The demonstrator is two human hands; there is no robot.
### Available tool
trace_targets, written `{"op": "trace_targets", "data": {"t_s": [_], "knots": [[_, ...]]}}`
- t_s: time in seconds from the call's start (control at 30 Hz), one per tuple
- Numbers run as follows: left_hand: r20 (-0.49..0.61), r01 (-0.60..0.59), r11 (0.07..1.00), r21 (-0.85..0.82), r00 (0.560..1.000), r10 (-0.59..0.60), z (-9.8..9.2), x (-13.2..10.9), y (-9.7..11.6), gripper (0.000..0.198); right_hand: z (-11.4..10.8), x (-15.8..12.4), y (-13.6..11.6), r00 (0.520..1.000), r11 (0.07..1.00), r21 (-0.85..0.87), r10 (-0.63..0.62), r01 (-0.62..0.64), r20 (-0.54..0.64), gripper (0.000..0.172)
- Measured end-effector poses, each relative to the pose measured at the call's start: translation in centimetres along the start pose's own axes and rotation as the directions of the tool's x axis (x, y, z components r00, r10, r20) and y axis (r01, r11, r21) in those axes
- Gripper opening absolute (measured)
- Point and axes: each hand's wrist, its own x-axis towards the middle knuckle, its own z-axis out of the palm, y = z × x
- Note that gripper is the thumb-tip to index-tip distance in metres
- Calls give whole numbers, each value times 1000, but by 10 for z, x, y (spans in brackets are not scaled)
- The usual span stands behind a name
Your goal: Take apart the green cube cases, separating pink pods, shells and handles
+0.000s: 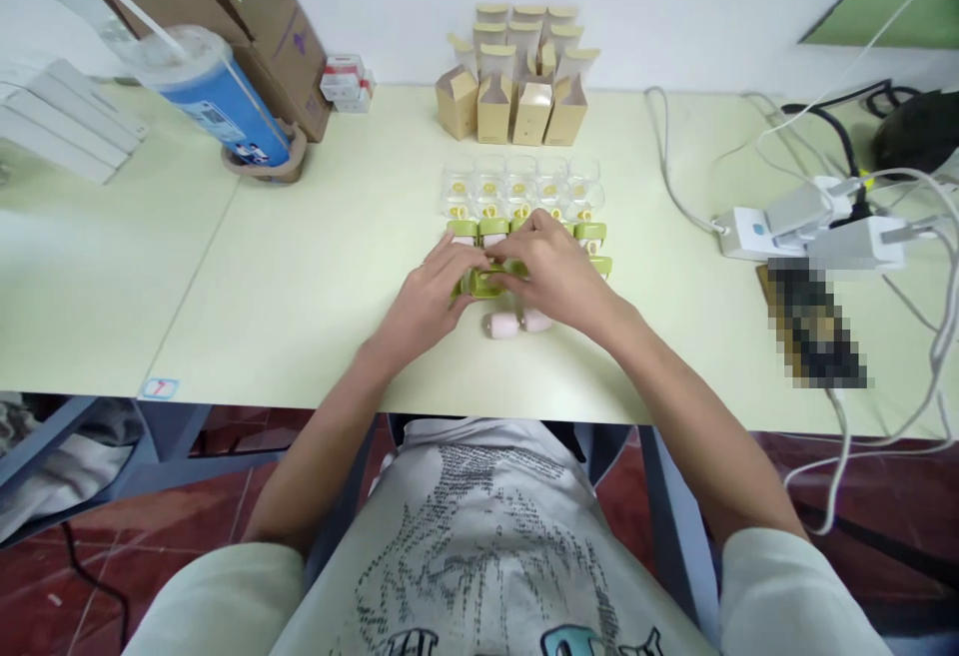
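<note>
Both hands meet over a small green item (485, 284) at the middle of the pale table (300, 277). My left hand (431, 294) pinches its left side, and my right hand (550, 272) closes its fingers over the top and right. More green items (479, 230) lie in a row just behind the hands. Two small pink pieces (503, 326) rest on the table near my right wrist. Behind the green row stand several clear plastic cases (520, 187) with yellow parts inside.
Several open tan cartons (513, 77) are grouped at the back centre. A blue cylinder (217, 102) and a cardboard box (259, 7) lean at the back left. White chargers (809, 222) and tangled cables lie to the right, next to a dark flat object (816, 331).
</note>
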Motion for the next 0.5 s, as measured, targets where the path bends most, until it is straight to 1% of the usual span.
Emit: {"op": "trace_targets", "data": {"t_s": [0.07, 0.13, 0.17, 0.23, 0.3, 0.37, 0.43, 0.5], "knots": [[49, 25, 994, 102, 998, -30, -6, -3, 3, 41, 5, 3, 2, 999, 1000, -16, 19, -20, -51, 17], [89, 81, 974, 212, 991, -102, -16, -7, 4, 55, 10, 3, 4, 995, 997, -69, 13, -21, -103, 19], [99, 109, 964, 244, 986, -136, -20, -10, 3, 57, 13, 3, 4, 994, 995, -97, 0, -11, -112, 19], [99, 136, 960, 246, 981, -164, -26, -15, -2, 50, 18, 3, 4, 995, 991, -136, -33, 20, -94, 18], [88, 122, 969, 212, 986, -144, -26, -18, -9, 35, 22, 2, 4, 997, 988, -152, -51, 40, -66, 17], [71, 92, 978, 188, 992, -107, -22, -16, -16, 25, 25, 1, 5, 997, 986, -161, -52, 42, -60, 16], [66, 58, 980, 189, 995, -72, -17, -12, -21, 22, 26, 1, 7, 996, 983, -180, -36, 21, -77, 16], [78, 24, 980, 200, 996, -40, -14, -8, -24, 24, 28, 0, 9, 995, 978, -210, -10, -11, -101, 17]]}}
